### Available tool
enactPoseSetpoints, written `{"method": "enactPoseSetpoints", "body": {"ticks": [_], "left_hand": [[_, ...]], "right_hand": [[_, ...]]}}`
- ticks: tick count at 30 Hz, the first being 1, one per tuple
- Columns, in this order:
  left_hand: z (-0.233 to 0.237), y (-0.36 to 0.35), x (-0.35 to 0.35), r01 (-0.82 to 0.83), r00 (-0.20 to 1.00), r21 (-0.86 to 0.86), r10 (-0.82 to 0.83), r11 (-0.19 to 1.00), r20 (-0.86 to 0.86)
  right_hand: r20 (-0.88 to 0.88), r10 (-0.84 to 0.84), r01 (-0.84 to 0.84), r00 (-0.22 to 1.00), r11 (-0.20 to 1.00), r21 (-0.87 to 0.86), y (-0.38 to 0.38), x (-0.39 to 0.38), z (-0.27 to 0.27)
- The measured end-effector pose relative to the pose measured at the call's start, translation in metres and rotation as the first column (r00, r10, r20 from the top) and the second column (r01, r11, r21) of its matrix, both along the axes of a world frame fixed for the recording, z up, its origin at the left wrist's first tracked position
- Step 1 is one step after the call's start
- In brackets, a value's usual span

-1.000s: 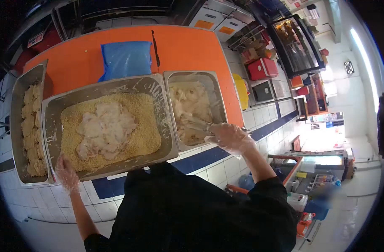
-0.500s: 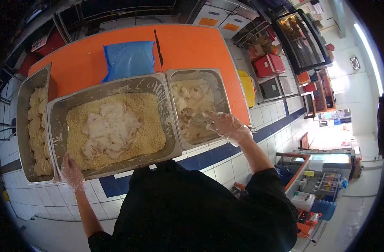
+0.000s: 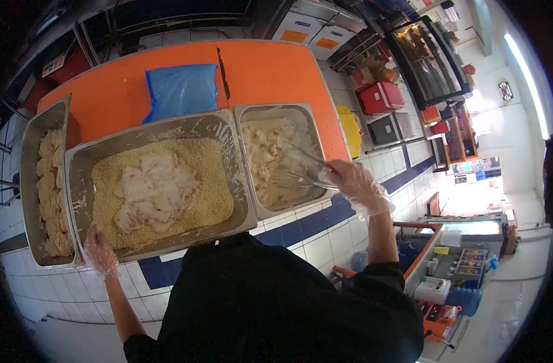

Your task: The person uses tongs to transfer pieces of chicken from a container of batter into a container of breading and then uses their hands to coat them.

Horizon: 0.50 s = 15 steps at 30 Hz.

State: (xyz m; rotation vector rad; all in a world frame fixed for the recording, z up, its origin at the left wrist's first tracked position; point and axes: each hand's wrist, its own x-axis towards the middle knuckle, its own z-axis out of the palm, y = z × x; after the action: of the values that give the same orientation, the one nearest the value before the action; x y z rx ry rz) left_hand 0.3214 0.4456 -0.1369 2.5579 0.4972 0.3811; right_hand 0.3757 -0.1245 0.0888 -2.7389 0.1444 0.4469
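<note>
My right hand (image 3: 356, 184), in a clear plastic glove, is closed round the handles of a wire whisk (image 3: 300, 180) and what looks like tongs (image 3: 302, 155). Both reach over the right metal pan (image 3: 317, 142), which holds pale wet chicken pieces (image 3: 270, 145). My left hand (image 3: 101, 251), gloved too, grips the near left rim of the large middle pan (image 3: 250, 212). Inside that pan, wet whitish chicken (image 3: 158, 190) lies on a bed of pale crumbs (image 3: 213, 181).
A narrow pan (image 3: 28, 181) of coated pieces (image 3: 49, 187) stands at the left. Behind the pans, a blue plastic bag (image 3: 181, 91) lies on the orange table (image 3: 276, 69). A yellow container (image 3: 350, 132) and a red cooler (image 3: 382, 97) are beyond the table's right edge.
My right hand has moved right and slightly nearer to me, drawing the whisk toward the pan's right edge. The tongs-like tool now shows more clearly. My left hand stays at the rim.
</note>
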Motion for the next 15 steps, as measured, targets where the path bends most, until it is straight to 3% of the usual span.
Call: {"method": "enactPoseSetpoints", "body": {"ticks": [3,5,11,13,15], "left_hand": [[-0.013,0.009,-0.003,-0.029,1.000,-0.065,0.030,0.997,0.009],[-0.001,0.003,-0.001,-0.011,0.998,-0.060,0.007,0.998,-0.066],[0.018,-0.010,0.005,-0.066,0.995,-0.070,0.061,0.995,-0.077],[0.000,0.000,0.002,-0.055,0.998,-0.014,0.055,0.998,-0.035],[-0.010,0.005,-0.001,-0.046,0.999,0.044,0.046,0.998,0.007]], "right_hand": [[-0.084,0.048,-0.056,0.995,0.994,-0.096,0.000,-0.008,-0.021],[-0.074,0.044,-0.045,0.996,0.999,-0.007,-0.010,-0.009,-0.042],[-0.164,0.015,0.000,0.986,0.996,0.091,-0.043,0.007,-0.085],[-0.188,0.010,0.013,0.982,0.993,0.119,-0.044,0.013,-0.086],[-0.332,0.270,-0.318,0.904,0.943,-0.099,-0.043,0.019,-0.083]]}}
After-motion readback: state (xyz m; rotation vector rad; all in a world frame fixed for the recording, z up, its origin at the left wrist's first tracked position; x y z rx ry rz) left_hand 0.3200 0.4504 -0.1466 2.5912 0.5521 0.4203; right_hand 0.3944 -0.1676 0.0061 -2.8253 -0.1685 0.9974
